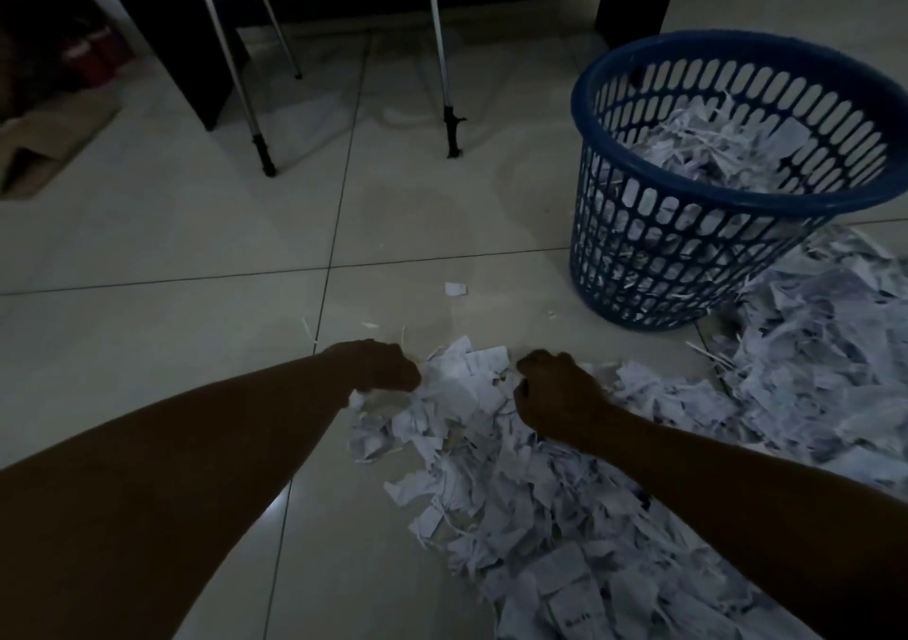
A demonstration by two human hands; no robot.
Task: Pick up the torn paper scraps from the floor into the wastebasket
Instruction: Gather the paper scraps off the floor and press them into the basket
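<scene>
Tiled floor (pixel 172 227), paper scraps (pixel 462 394) between curled fingers (pixel 403 369)

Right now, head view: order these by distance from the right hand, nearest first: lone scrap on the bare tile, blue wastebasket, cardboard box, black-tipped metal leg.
From the right hand:
1. Lone scrap, just ahead of it on bare tile.
2. Blue wastebasket, ahead to the right.
3. Black-tipped metal leg, farther ahead, past the scrap.
4. Cardboard box, far left by the wall.

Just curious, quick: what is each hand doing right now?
Left hand: closed on paper scraps at the pile's edge.
Right hand: curled shut, gripping scraps in the pile.
</scene>
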